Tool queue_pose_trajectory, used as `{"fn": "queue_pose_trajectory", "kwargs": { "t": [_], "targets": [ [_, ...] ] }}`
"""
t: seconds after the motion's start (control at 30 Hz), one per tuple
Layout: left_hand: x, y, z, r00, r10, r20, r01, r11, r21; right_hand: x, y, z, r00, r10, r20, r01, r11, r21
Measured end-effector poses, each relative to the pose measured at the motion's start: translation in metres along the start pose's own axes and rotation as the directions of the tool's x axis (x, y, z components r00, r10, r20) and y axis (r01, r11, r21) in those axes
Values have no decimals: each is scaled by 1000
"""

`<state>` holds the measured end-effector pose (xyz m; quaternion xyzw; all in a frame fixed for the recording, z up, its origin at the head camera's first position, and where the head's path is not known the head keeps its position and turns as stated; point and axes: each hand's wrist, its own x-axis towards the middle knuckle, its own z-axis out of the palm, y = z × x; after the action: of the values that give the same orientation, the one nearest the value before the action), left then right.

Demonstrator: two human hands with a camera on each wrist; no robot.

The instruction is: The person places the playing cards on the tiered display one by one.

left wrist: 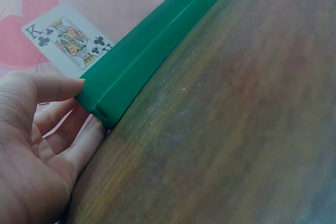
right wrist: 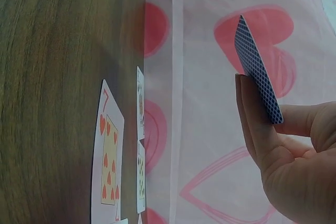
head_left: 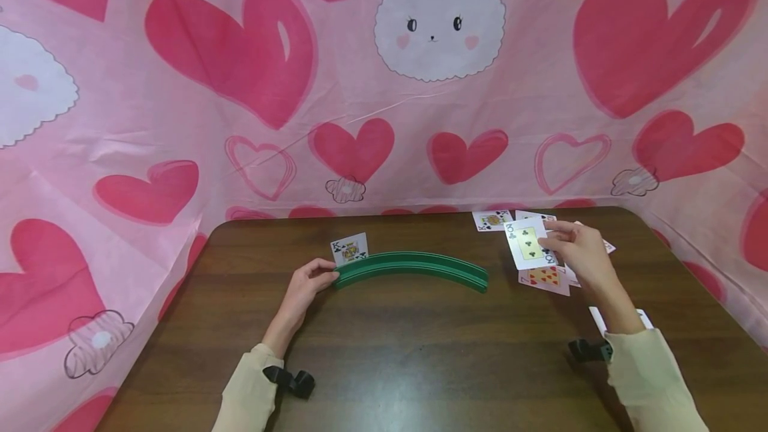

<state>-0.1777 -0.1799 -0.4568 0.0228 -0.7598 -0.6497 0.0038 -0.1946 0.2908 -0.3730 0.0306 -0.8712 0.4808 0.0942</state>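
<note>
A curved green card holder [head_left: 414, 263] stands on the table, with a king of clubs [head_left: 350, 247] upright at its left end. My left hand [head_left: 303, 291] pinches that end of the holder between thumb and fingers, as the left wrist view shows up close. At the right, my right hand [head_left: 583, 255] holds a clubs playing card [head_left: 523, 245] raised above the other cards, its face toward me. Its blue patterned back [right wrist: 255, 66] shows in the right wrist view, between thumb and fingers.
Beneath the right hand lie several face-up cards, among them a seven of hearts [head_left: 545, 280] and a king [head_left: 493, 221] near the far edge. Another white card [head_left: 597, 319] is partly hidden under the right forearm. A pink heart-patterned cloth [head_left: 360, 85] hangs behind the table.
</note>
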Motion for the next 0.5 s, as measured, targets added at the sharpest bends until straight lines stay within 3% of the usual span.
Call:
{"fn": "queue_pose_trajectory", "kwargs": {
  "t": [0.33,0.5],
  "targets": [
    [0,2,0,1000,-10,5,11,1000,-21,0,0,0,999,-36,-31,33,997,-66],
    [-7,12,1,1000,-20,17,20,999,-25,-1,-1,0,999,-52,-16,50,992,-117]
  ]
}}
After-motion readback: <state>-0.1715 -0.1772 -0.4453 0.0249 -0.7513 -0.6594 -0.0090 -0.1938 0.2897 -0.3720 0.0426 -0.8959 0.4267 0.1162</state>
